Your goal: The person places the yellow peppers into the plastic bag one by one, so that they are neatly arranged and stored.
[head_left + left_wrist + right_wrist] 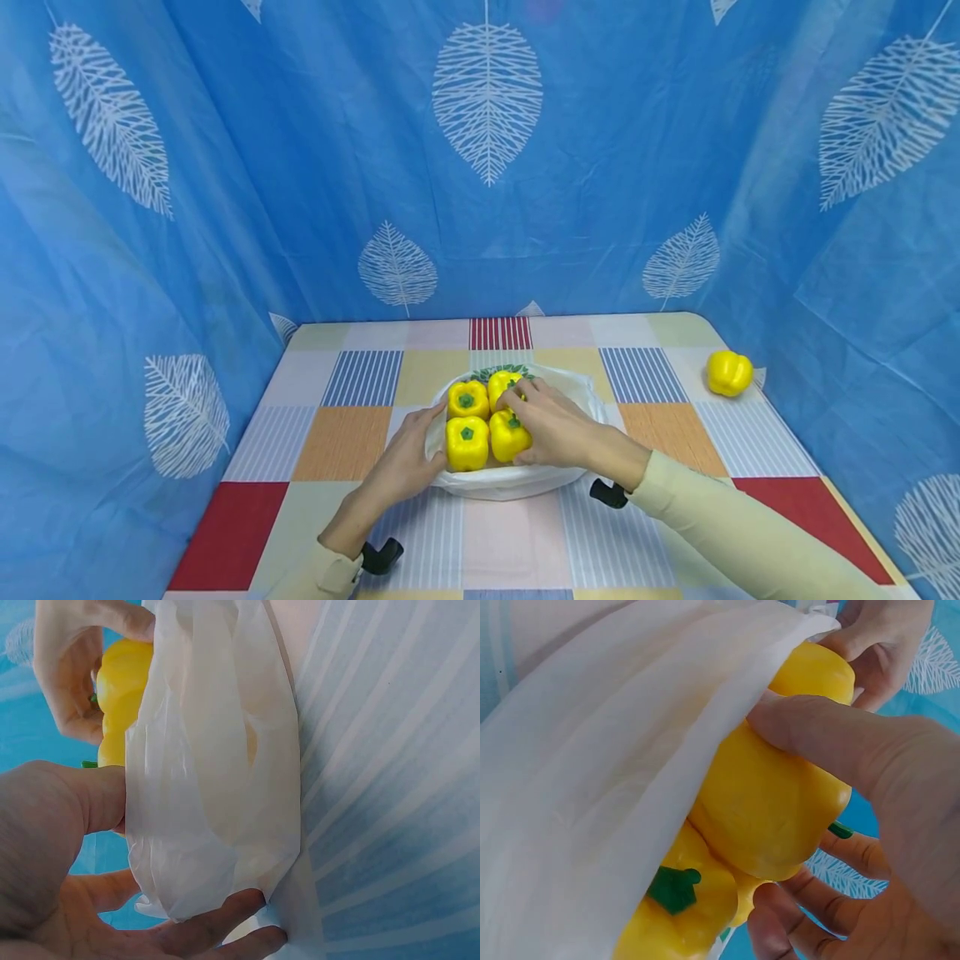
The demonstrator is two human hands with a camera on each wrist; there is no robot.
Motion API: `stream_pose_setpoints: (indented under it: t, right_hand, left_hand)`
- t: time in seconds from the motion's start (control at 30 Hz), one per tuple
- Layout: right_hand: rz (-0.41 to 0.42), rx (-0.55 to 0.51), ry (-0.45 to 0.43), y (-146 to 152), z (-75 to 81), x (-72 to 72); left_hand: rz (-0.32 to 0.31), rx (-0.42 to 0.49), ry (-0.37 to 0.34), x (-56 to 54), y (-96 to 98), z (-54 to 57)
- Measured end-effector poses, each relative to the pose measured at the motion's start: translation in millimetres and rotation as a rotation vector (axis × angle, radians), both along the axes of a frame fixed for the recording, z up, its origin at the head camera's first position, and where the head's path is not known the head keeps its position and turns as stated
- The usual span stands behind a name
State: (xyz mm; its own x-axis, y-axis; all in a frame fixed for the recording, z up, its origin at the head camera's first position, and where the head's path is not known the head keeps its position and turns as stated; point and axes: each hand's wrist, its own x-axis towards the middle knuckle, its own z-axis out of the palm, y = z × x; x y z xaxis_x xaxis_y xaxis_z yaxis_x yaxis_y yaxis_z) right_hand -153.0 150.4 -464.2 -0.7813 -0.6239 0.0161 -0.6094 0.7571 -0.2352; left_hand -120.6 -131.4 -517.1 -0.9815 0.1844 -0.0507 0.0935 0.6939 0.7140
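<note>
Several yellow bell peppers with green stems sit close together in an open white plastic bag [510, 485] at the table's middle. My right hand [566, 429] grips the front right bell pepper [504, 439], reaching over it from the right. In the right wrist view, the thumb lies on that pepper [761, 806] by the bag's edge, with fingers around its far side. At the bag's left side, my left hand [408, 460] holds the bag's wall. The left wrist view shows its thumb at the rim and fingers spread along the bag [202, 772]. The peppers' lower parts are hidden.
Another yellow bell pepper [729, 373] lies alone near the table's right edge. A patchwork-patterned cloth [517, 533] covers the table. Blue curtains [487, 233] with white leaf prints hang behind it and along both sides.
</note>
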Motion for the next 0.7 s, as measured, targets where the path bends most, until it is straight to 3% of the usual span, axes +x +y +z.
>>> stream_pose_setpoints:
  t: [0.7]
  right_hand:
    - [0.03, 0.006, 0.079, 2.8, -17.2, 0.0]
  left_hand:
    - [0.001, 0.002, -0.006, 2.8, 1.0, -0.3]
